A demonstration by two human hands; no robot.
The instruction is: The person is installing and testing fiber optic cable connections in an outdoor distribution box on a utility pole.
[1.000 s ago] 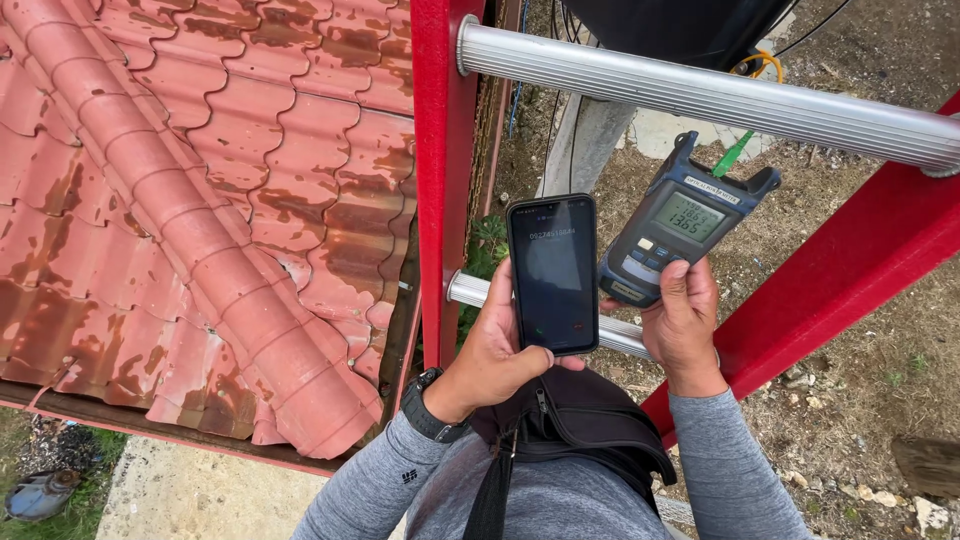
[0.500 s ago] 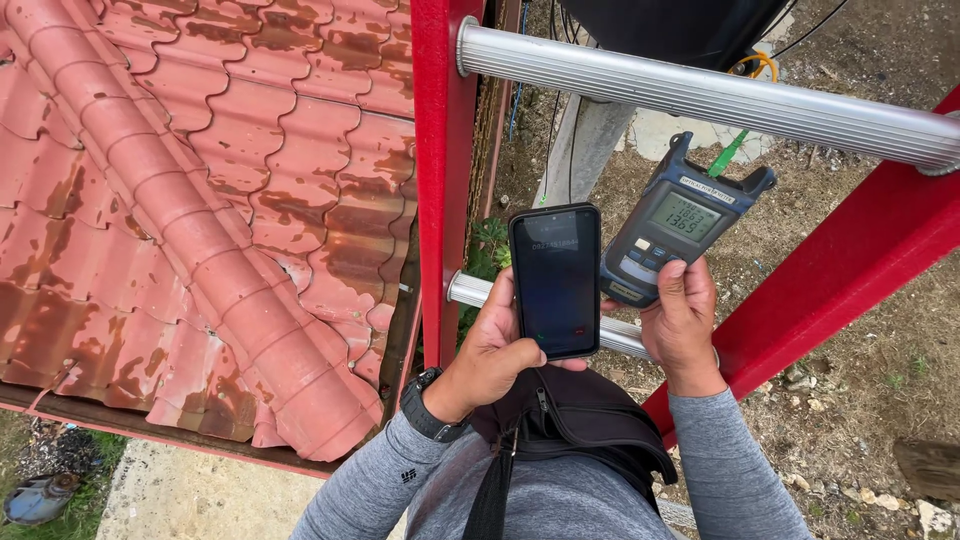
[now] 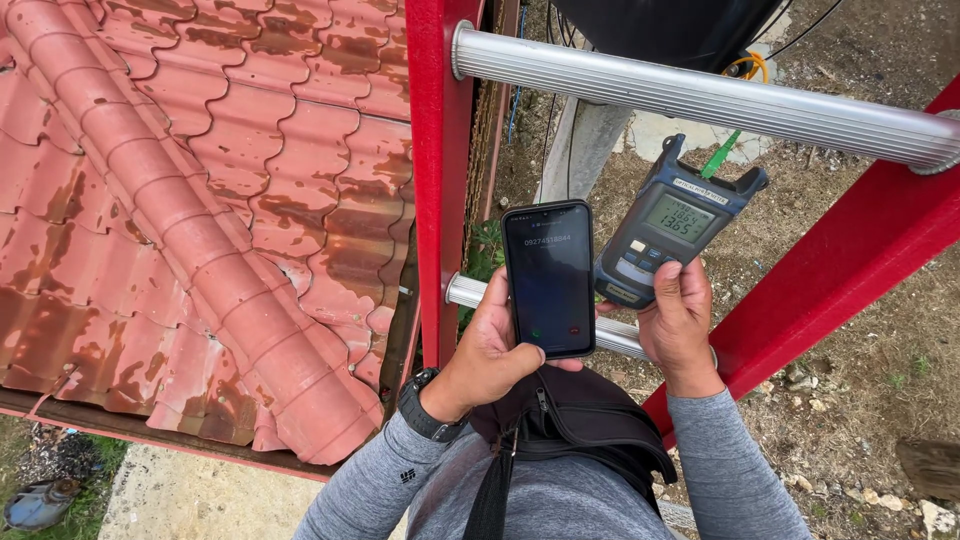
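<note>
My left hand (image 3: 487, 352) holds a black smartphone (image 3: 548, 277) upright, its dark screen lit with small text and two round icons near the bottom. My right hand (image 3: 681, 322) grips a dark blue-grey handheld meter (image 3: 668, 228) with a grey display showing digits; a green connector (image 3: 720, 155) plugs into its top. Both devices are side by side, in front of a metal ladder rung (image 3: 470, 292). A black watch (image 3: 425, 408) is on my left wrist. A black bag (image 3: 580, 420) hangs at my chest.
I am up on a red ladder (image 3: 440, 180) with silver rungs (image 3: 700, 95). A rusty red tiled roof (image 3: 200, 220) lies to the left. Dirt ground with stones (image 3: 860, 400) is far below on the right, a concrete post (image 3: 590, 140) behind the ladder.
The phone has shifted slightly down and its screen now shows a lit display. The meter stays in place in my right hand.
</note>
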